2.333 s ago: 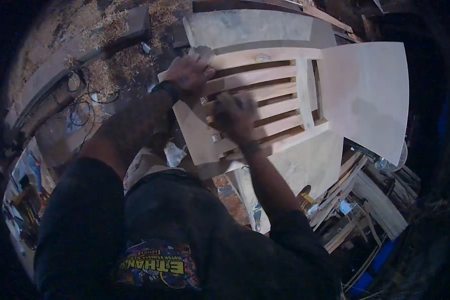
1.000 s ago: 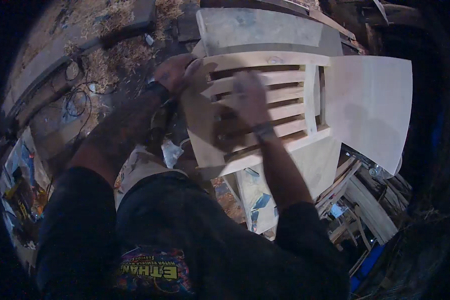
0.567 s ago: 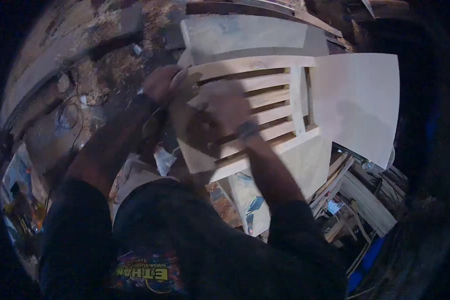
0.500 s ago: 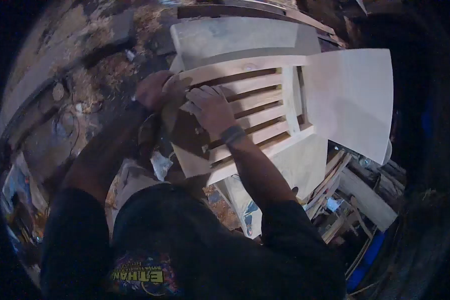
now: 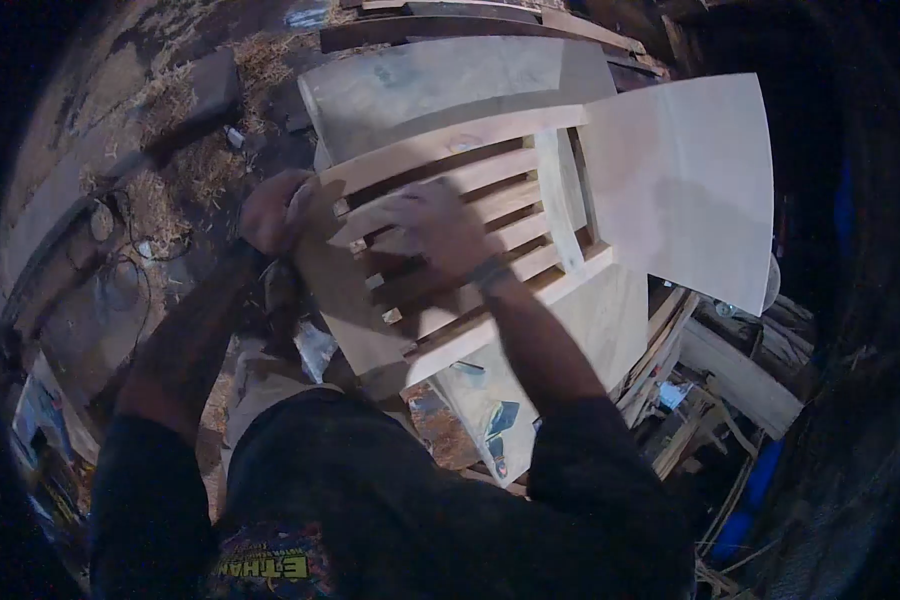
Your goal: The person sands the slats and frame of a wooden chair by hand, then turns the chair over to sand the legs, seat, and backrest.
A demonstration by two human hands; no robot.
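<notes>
A pale wooden slatted frame (image 5: 530, 260) lies tilted in front of me, with several horizontal slats between two side rails. My left hand (image 5: 270, 212) grips the frame's left rail near its upper corner. My right hand (image 5: 435, 232) lies flat and blurred on the slats in the middle of the frame; whether it holds anything under the palm is hidden. A wide, flat, curved wooden panel (image 5: 685, 180) adjoins the frame on the right.
A grey board (image 5: 440, 80) lies behind the frame. Wood shavings and a cable (image 5: 130, 220) cover the ground at left. Stacked offcuts and planks (image 5: 720, 370) pile up at lower right. A board with blue marks (image 5: 490, 410) sits under the frame.
My right hand has slid back and forth over the slats, now further right and lower on them. My left hand stays on the left rail. The view has shifted, so the frame looks more tilted.
</notes>
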